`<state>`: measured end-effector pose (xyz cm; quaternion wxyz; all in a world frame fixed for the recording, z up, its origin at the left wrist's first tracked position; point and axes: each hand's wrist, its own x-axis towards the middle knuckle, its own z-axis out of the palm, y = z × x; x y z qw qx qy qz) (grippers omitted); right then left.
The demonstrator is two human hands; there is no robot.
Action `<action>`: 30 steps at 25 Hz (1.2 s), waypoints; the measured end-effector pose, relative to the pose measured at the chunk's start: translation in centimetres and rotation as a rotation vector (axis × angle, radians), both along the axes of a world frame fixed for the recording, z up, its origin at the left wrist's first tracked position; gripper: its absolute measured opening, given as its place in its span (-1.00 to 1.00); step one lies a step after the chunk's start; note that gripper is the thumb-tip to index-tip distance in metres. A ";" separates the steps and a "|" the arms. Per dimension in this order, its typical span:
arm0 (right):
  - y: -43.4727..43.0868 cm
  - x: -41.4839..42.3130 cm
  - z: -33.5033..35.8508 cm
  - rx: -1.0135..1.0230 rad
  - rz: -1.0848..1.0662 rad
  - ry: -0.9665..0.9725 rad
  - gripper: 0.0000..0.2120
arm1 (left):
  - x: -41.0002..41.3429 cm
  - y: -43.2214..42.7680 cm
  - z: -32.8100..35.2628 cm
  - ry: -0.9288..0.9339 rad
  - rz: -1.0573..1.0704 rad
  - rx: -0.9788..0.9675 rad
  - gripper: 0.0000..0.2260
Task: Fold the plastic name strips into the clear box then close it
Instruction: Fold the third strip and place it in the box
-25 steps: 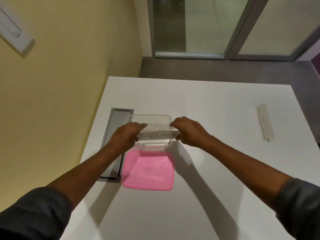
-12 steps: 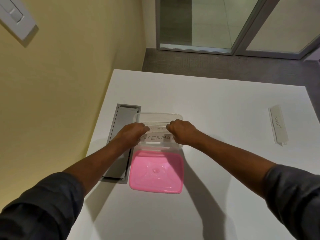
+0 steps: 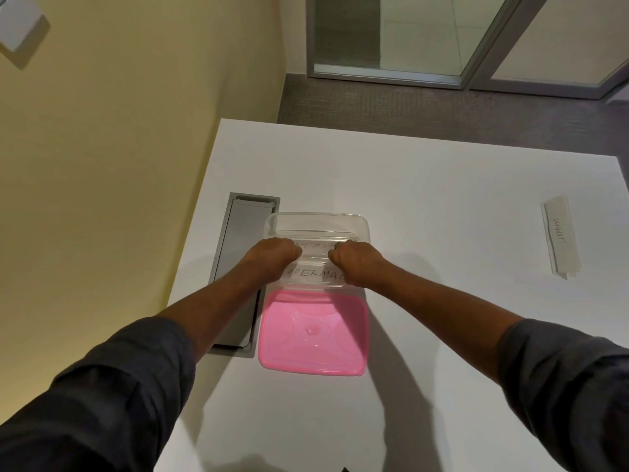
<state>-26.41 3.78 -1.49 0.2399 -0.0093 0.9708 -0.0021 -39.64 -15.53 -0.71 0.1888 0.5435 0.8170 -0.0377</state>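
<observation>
**Strips pressed into the open box**

Strips lay inside the clear box [image 3: 318, 229], which sat on the white table [image 3: 425, 199] near its left edge. The near strip [image 3: 315, 274] read "SUPERMAN" in handwritten capitals, its first and last letters partly covered by the hands. The far strip [image 3: 315, 247] showed only "T MA" between the knuckles; the rest of that word was hidden.

Both hands reached into the box from the near side, wrists low over its near rim. The left hand [image 3: 272, 255] and right hand [image 3: 355, 258] were curled into loose fists, knuckles facing each other across a narrow gap, fingers turned down onto the strips. The fingertips were out of sight, so whether they pinched a strip or merely pressed on it could not be told. Dark sleeves covered the upper forearms.

The pink lid [image 3: 313, 332] lay flat just in front of the box, touching or nearly touching its near wall. A grey hatch [image 3: 243, 253] was set into the table just left of the box. Well apart, at the right edge, lay a third strip [image 3: 561, 240]; its writing was too small to read.
</observation>
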 end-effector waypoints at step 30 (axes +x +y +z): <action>13.4 16.7 7.3 -0.626 -0.852 0.489 -0.73 | 15.5 16.6 5.5 -0.484 0.549 0.596 -0.86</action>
